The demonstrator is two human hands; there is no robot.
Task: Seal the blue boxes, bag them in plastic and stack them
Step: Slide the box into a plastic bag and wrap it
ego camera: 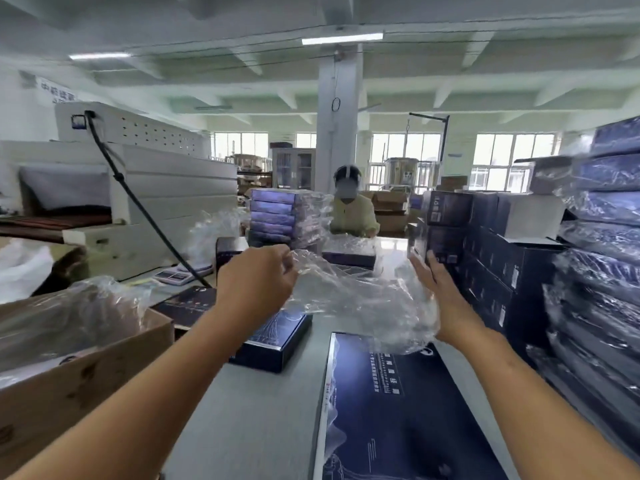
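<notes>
Lying flat on the counter (263, 410), the large blue box (398, 410) sat just below the clear plastic bag (356, 299). The left hand (256, 282) pinched the bag's edge; the right hand (440, 289) pressed it with straight fingers. Spreading the mouth wide first would likely ease bagging. The mouth was unreadable, the box's near end cropped.

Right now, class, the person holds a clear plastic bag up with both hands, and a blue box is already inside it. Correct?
No. The head view shows the plastic bag empty between the left hand and right hand; the blue box lies on the table beneath, not yet bagged.
</notes>
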